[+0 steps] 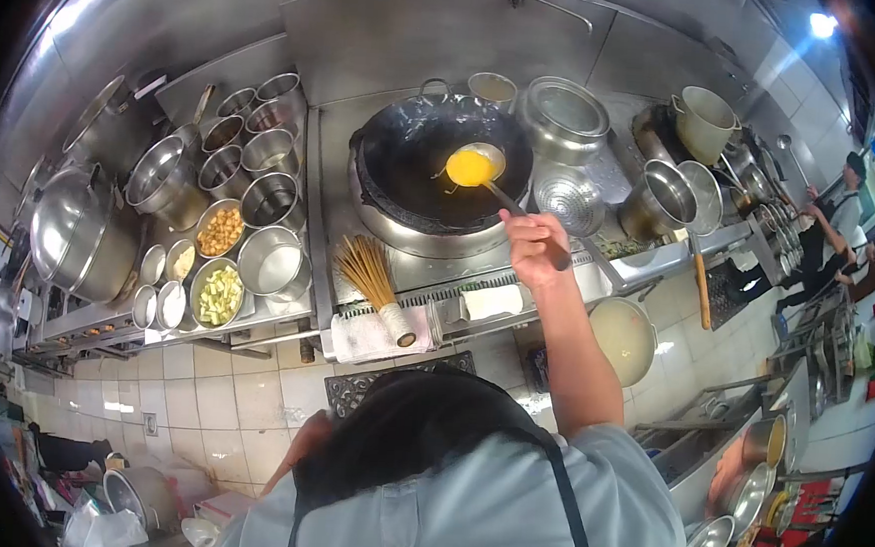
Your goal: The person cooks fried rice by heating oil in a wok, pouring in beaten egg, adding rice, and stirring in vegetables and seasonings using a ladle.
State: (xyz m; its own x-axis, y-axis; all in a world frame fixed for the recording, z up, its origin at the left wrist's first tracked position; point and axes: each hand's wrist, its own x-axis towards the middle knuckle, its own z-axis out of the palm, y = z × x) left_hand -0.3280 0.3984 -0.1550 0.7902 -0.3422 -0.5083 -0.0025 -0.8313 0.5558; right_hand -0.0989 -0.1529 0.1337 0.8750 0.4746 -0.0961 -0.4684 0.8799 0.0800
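My right hand (537, 250) is closed around the handle of a ladle (495, 159), held over the right part of a large black wok (395, 156). Bright yellow food (470, 168) shows at the ladle's bowl; whether it lies in it or under it I cannot tell. The wok sits on a round metal burner ring (429, 241). My left hand is hidden below my head; only part of the left forearm (299, 450) shows. Just in front of the wok, a bamboo brush (369, 274) rests with its bound end on a folded cloth (355, 339).
Metal pots, a bowl of brown chunks (221, 231) and a bowl of pale green pieces (220, 296) crowd the left counter. Right of the wok are a lidded pot (565, 119), a perforated strainer (569, 203) and a saucepan (659, 199). People (842, 218) stand far right.
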